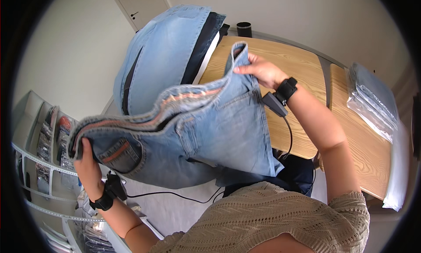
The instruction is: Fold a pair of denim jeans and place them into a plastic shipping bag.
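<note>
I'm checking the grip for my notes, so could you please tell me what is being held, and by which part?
A blue denim garment, by its waistband: left hand at the left end, right hand at the right.

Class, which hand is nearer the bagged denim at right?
Right. The right hand is left of the bagged denim, holding one side of the garment; the left hand is much farther left, holding the other side.

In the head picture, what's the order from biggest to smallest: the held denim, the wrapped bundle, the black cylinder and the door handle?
1. Held denim
2. Wrapped bundle
3. Black cylinder
4. Door handle

The denim is also nearest the camera.
</note>
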### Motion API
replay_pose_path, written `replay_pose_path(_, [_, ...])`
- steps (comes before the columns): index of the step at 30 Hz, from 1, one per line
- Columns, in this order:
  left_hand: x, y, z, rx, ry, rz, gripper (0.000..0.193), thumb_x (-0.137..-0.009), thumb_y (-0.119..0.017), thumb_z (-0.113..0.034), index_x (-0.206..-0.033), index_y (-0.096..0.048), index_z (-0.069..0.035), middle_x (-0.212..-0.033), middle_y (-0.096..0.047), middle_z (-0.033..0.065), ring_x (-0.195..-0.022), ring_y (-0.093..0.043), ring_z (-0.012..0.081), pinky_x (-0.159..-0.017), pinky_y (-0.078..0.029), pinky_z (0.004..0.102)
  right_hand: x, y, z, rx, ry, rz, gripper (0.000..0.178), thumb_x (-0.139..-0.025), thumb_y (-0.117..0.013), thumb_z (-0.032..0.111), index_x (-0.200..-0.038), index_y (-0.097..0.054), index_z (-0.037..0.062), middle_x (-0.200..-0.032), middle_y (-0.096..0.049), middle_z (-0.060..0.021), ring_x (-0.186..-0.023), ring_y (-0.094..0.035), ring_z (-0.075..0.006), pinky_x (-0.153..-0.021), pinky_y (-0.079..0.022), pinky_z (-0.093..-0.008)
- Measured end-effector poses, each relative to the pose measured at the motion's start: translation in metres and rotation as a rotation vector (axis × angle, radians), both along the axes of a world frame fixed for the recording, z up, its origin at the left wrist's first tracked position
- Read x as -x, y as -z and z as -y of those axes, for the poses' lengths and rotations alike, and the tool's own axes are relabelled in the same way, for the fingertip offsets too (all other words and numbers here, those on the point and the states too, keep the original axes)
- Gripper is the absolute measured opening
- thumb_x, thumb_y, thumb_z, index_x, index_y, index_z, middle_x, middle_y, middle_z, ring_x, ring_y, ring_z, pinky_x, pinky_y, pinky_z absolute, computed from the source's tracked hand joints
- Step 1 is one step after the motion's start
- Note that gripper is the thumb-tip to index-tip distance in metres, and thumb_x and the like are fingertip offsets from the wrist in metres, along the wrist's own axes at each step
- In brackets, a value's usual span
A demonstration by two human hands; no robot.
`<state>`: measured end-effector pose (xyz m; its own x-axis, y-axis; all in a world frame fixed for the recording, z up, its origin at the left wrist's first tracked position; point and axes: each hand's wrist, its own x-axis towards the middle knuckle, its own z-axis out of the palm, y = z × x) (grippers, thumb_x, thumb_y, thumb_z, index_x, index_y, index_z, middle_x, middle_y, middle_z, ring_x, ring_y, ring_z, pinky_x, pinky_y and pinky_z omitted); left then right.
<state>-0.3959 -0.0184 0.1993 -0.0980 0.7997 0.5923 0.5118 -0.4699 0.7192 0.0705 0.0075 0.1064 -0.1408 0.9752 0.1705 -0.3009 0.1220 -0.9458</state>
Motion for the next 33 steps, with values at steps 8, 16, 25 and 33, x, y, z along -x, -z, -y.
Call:
replay_pose_path(8, [0.086,-0.028,-0.050,-0.003,0.013,0.243,0.052,-0.091,-0.056,-0.036,-0.120,-0.048,0.007,-0.120,-0.053,0.0126,-0.108,-0.050,0.0183,-0.096,-0.036,0.0295,0.074,-0.125,-0.049,-0.400,0.036,-0.023,0.027,-0.082,-0.062,0.002,-0.108,-0.056,-0.0037,-0.103,-0.064,-0.0142,-0.090,-0.064,-0.0214,-0.086,-0.052,-0.0320])
replay_pose_path(16, [0.140,-0.089,-0.012,-0.221,-0.011,0.570,0.053,-0.089,-0.058,-0.035,-0.124,-0.046,0.004,-0.116,-0.056,0.0153,-0.099,-0.059,0.0219,-0.085,-0.049,0.0344,0.137,-0.217,-0.025,-0.685,-0.377,-0.274,0.028,-0.085,-0.054,-0.001,-0.113,-0.052,-0.0022,-0.109,-0.061,-0.0145,-0.095,-0.061,-0.0244,-0.087,-0.051,-0.0372])
replay_pose_path(25, [0.122,-0.018,-0.035,0.050,0.175,0.542,0.042,-0.091,-0.056,-0.030,-0.118,-0.051,0.002,-0.114,-0.058,0.0110,-0.100,-0.058,0.0191,-0.088,-0.044,0.0311,0.076,-0.125,-0.015,-0.236,-0.227,0.301,0.055,-0.072,-0.071,0.004,-0.122,-0.050,-0.0041,-0.116,-0.059,-0.0148,-0.107,-0.056,-0.0212,-0.097,-0.042,-0.0313])
replay_pose_path(33, [0.152,0.002,-0.049,0.160,0.484,0.558,0.041,-0.094,-0.051,-0.032,-0.115,-0.053,0.003,-0.112,-0.060,0.0106,-0.100,-0.058,0.0187,-0.088,-0.044,0.0311,0.051,-0.114,0.018,-0.213,-0.186,0.105,0.051,-0.087,-0.061,0.031,-0.123,-0.048,-0.0030,-0.117,-0.058,-0.0124,-0.107,-0.055,-0.0192,-0.096,-0.043,-0.0322])
